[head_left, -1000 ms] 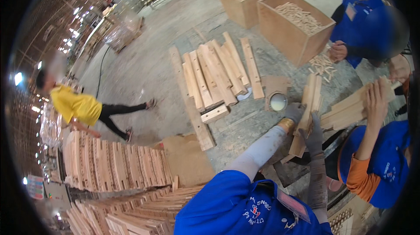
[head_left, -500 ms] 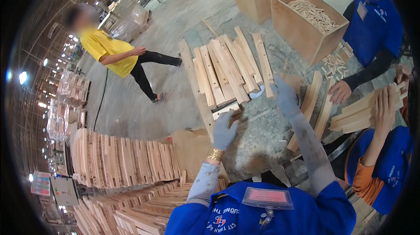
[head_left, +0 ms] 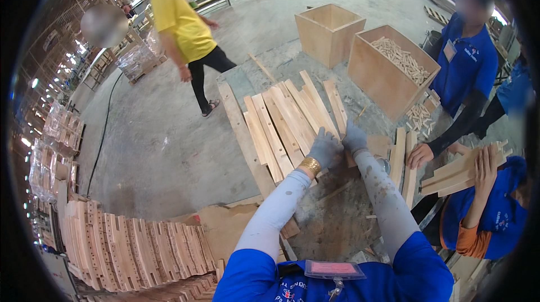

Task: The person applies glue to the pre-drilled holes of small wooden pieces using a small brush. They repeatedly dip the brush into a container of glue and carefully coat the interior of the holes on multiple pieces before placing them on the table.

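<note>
Pale wooden slats (head_left: 278,125) lie side by side in a fanned row on the work surface, several with small holes or dowels near their ends. My gloved left hand (head_left: 326,149), with a gold bracelet at its wrist, is closed at the near end of a slat (head_left: 319,102) on the row's right side. Close beside it, my gloved right hand (head_left: 354,138) is closed at the near end of the rightmost slat (head_left: 336,102). Both hands partly hide the slat ends under them.
Ahead stand an empty wooden bin (head_left: 326,35) and a bin of dowels (head_left: 388,71), with loose dowels (head_left: 421,119) beside it. Two co-workers in blue are at right, one holding slats (head_left: 464,171). Stacked wooden parts (head_left: 135,248) stand at lower left. A person in yellow (head_left: 183,21) walks beyond.
My left hand has moved right and away from me, from a short block to the slats' right side. My right hand has come in beside it. The person in yellow has moved right.
</note>
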Available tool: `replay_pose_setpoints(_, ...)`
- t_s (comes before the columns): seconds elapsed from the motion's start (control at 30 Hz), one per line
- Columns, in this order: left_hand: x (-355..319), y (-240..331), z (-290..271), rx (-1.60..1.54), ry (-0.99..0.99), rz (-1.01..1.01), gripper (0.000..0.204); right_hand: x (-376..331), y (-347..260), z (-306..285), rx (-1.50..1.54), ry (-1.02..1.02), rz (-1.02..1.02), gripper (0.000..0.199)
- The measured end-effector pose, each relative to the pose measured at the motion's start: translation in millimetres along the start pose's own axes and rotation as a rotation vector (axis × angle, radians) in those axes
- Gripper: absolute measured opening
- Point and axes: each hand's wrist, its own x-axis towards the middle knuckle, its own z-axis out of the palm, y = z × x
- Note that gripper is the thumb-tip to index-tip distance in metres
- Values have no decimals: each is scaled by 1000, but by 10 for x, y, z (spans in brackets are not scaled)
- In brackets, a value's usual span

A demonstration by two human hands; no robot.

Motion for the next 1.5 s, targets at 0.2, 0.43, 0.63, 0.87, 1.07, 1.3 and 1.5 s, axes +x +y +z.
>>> replay_pose_setpoints(0.2,-247,-433,-523,-224,641,138,21,22,-14,-148,242,105,67,29)
replay_pose_setpoints(0.43,-945,-1016,-1663,-1104,1611,-188,30,-535,-547,-910,664,445,-116,35)
replay_pose_setpoints(0.63,-1345,-357,-2595,-1277,1226,-379,35,-1722,-738,-1681,761,659,-288,34)
replay_pose_setpoints(0.87,-1143,-86,-1924,-683,1216,-285,43,-2539,-697,-1889,801,712,-491,34)
replay_pose_setpoints(1.07,-1184,172,-1467,-2002,903,38,52,-2757,-490,-1504,525,498,-428,41)
replay_pose_setpoints(1.3,-1369,945,-1461,-1485,1070,-326,60,-2946,-254,-874,733,447,-424,35)
replay_pose_setpoints(1.5,-1596,1312,-1378,-1165,987,-316,68,-2845,400,-1407,817,516,-336,19)
